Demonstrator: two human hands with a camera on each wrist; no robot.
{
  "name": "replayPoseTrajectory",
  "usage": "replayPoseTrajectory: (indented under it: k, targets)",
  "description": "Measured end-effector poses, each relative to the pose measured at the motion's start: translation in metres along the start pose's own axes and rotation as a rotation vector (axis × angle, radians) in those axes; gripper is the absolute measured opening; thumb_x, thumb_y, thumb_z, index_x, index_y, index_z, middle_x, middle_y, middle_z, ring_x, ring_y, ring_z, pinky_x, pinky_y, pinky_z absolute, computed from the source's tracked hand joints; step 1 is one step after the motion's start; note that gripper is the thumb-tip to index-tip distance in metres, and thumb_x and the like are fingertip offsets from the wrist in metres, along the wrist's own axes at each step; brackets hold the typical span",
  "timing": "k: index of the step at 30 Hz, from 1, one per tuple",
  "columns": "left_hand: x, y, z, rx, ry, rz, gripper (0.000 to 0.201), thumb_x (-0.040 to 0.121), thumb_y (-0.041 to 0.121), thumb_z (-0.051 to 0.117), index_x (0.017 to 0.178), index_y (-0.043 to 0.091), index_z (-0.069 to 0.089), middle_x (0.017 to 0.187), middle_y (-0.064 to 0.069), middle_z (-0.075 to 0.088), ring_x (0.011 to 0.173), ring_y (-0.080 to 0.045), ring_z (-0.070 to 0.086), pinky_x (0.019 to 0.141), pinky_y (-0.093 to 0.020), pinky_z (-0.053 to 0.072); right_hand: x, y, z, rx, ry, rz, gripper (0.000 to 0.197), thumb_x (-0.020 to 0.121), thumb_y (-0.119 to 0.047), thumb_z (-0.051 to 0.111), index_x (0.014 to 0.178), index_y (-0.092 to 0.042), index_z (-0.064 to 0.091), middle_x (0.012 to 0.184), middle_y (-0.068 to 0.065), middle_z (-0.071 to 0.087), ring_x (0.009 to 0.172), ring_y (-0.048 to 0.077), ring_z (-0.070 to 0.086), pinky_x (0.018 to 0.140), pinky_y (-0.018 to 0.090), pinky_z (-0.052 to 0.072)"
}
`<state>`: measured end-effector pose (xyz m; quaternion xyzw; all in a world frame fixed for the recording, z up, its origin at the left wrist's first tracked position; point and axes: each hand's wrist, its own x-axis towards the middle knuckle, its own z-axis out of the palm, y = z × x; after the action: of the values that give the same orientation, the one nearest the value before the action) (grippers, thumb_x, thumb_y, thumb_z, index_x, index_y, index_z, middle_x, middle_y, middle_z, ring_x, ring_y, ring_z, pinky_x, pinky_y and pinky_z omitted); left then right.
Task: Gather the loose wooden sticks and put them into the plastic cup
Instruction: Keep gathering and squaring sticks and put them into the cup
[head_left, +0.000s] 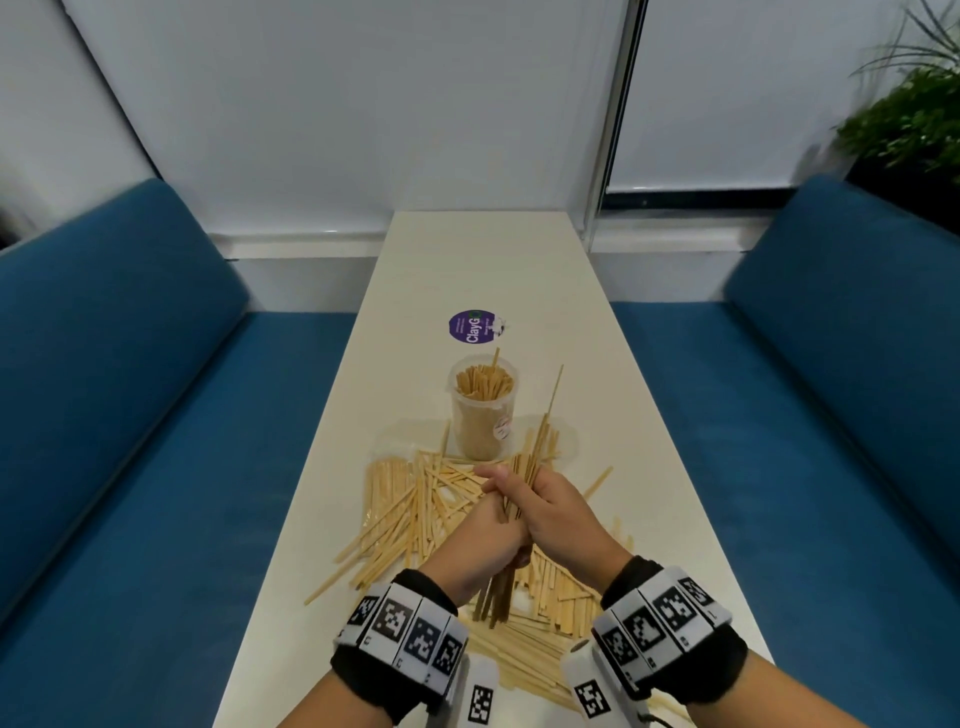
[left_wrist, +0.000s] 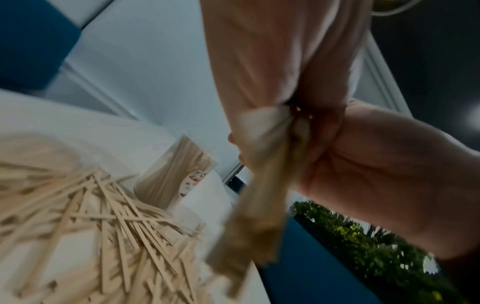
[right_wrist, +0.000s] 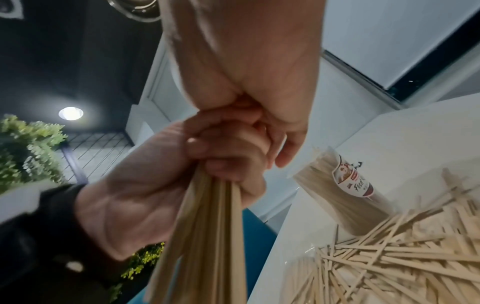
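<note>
Between both hands (head_left: 524, 519), pale slim sticks (head_left: 535, 457)

"ClayG" on purple sticker (head_left: 471, 326), "Food" on cup label (right_wrist: 353, 181)

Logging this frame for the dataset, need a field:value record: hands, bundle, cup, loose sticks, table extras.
left hand: grips the lower part of the stick bundle
right hand: wrapped round the same bundle, above the left
stick bundle: held off the table, tilted, top ends fanned out near the cup
plastic cup: upright, clear, already packed with sticks
loose sticks: scattered pile on the white table, around and under the hands
purple round sticker: flat on the table beyond the cup
</note>
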<state>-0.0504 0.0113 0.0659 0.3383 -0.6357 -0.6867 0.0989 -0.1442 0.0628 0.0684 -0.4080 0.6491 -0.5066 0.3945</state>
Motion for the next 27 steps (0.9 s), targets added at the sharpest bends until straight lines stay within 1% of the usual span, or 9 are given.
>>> replayPoseTrajectory:
  k: [2,3,5,7,9,12,15,21,27]
  targets:
    - [-0.001,0.003,-0.001,-0.016,-0.012,-0.002,0.035,0.092,0.007,0.049,0.123,0.016,0.036,0.076,-0.008,0.056,0.062,-0.014,0.055,0.059,-0.027,0.049,-0.001,-0.002,0.001,-0.013,0.025,-0.056,0.041,0.094,-0.043,0.044,0.102,-0.013,0.071,0.065,-0.003,0.066,0.051,0.004,0.06,0.049,0.017,0.045]
    - [-0.002,0.004,-0.004,-0.001,-0.038,-0.018,0.035,0.091,0.009,0.053,0.121,0.019,0.036,0.086,-0.01,0.06,0.073,-0.017,0.06,0.068,-0.029,0.053,0.0,-0.003,0.0,-0.028,0.058,-0.098,0.042,0.094,-0.042,0.042,0.099,-0.012,0.072,0.065,-0.009,0.068,0.06,0.001,0.064,0.057,0.014,0.046]
    - [-0.003,0.002,-0.01,0.096,-0.103,-0.077,0.038,0.086,0.014,0.063,0.115,0.019,0.04,0.099,-0.006,0.061,0.087,-0.016,0.06,0.082,-0.029,0.052,0.002,-0.008,-0.005,-0.024,0.162,-0.172,0.046,0.091,-0.044,0.041,0.087,-0.009,0.071,0.077,-0.006,0.072,0.082,0.0,0.068,0.077,0.017,0.048]
    - [-0.005,-0.005,-0.017,0.044,-0.131,-0.104,0.041,0.081,0.019,0.07,0.115,0.018,0.047,0.104,-0.002,0.061,0.097,-0.015,0.058,0.099,-0.036,0.045,0.005,-0.018,-0.012,0.074,0.215,-0.205,0.043,0.091,-0.042,0.041,0.074,-0.009,0.064,0.073,0.005,0.071,0.084,0.012,0.071,0.083,0.028,0.053]
    - [-0.005,-0.012,-0.022,-0.305,-0.136,-0.141,0.044,0.077,0.026,0.069,0.117,0.011,0.056,0.109,-0.005,0.065,0.107,-0.02,0.057,0.108,-0.043,0.037,0.005,-0.028,-0.015,0.182,0.216,-0.225,0.042,0.09,-0.041,0.041,0.072,-0.006,0.056,0.067,0.021,0.065,0.073,0.023,0.071,0.074,0.034,0.057]
    - [-0.005,-0.015,-0.024,-0.962,-0.133,-0.234,0.054,0.083,0.041,0.056,0.119,0.0,0.062,0.122,-0.018,0.061,0.121,-0.033,0.052,0.111,-0.046,0.032,0.001,-0.038,-0.009,0.228,0.24,-0.298,0.04,0.092,-0.039,0.041,0.068,-0.011,0.055,0.057,0.007,0.061,0.061,0.026,0.064,0.065,0.033,0.055]
    - [-0.004,-0.009,-0.018,-1.138,-0.103,-0.25,0.049,0.088,0.037,0.046,0.096,-0.004,0.072,0.113,-0.022,0.065,0.108,-0.034,0.063,0.104,-0.046,0.04,-0.003,-0.043,0.004,0.254,0.216,-0.344,0.036,0.093,-0.039,0.042,0.068,-0.02,0.058,0.057,-0.001,0.06,0.061,0.03,0.059,0.066,0.042,0.051]
    - [-0.003,-0.003,-0.005,-1.132,-0.067,-0.194,0.033,0.076,0.009,0.045,0.076,-0.007,0.073,0.08,-0.023,0.069,0.075,-0.028,0.072,0.078,-0.042,0.055,-0.006,-0.042,0.013,0.314,0.131,-0.293,0.008,0.086,-0.021,0.062,0.088,-0.015,0.058,0.066,-0.003,0.063,0.07,0.015,0.064,0.074,0.027,0.054]
    - [-0.003,-0.006,-0.001,-1.131,-0.049,-0.133,0.028,0.08,0.012,0.046,0.098,-0.004,0.061,0.085,-0.024,0.068,0.075,-0.03,0.071,0.076,-0.045,0.055,-0.003,-0.04,0.013,0.4,0.12,-0.227,0.017,0.079,-0.016,0.073,0.08,-0.012,0.056,0.058,0.006,0.054,0.053,0.018,0.054,0.059,0.027,0.05]
